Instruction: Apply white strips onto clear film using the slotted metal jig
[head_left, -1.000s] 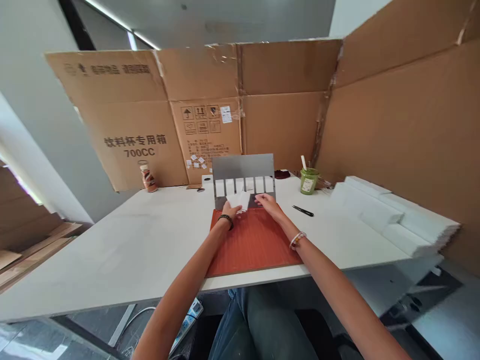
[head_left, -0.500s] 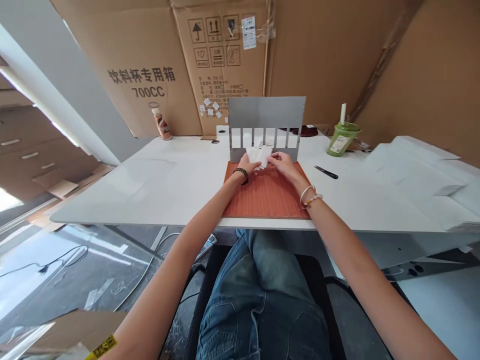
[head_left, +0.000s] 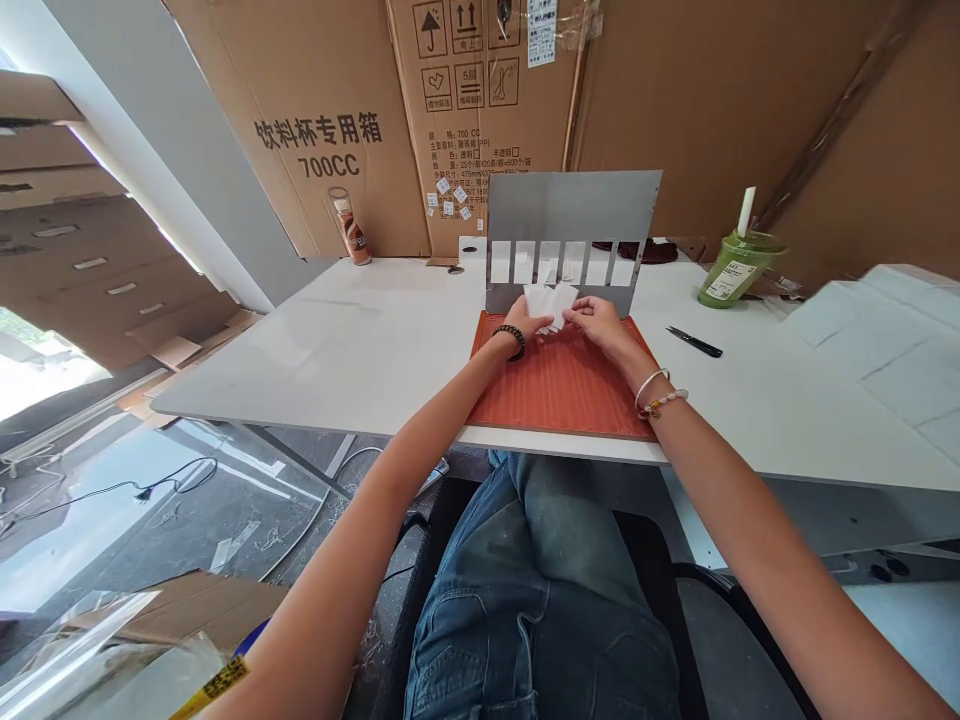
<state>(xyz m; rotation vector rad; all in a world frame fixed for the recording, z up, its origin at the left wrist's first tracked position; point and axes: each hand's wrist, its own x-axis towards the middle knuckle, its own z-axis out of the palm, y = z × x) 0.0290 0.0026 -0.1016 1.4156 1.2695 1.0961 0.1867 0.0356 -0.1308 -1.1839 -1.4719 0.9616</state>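
Both my hands meet at the far edge of an orange ribbed mat (head_left: 559, 385) on the white table (head_left: 360, 340). My left hand (head_left: 527, 321) and my right hand (head_left: 598, 317) are closed on a small white paper piece (head_left: 549, 299), held between them. Just behind stands a grey metal plate (head_left: 574, 205) with a row of rectangular slots along its lower part; white shows through the slots. A dark bead bracelet is on my left wrist, pale bracelets on my right.
A black pen-like tool (head_left: 694, 342) lies right of the mat. A green cup with a white straw (head_left: 733, 268) stands at the back right, a small bottle (head_left: 350, 226) at the back left. White foam blocks (head_left: 885, 340) fill the right side. Cardboard walls (head_left: 337, 130) enclose the table.
The view has tilted down and shifted, so my lap and the floor show. My hands stay together on the white paper piece in front of the slotted plate.
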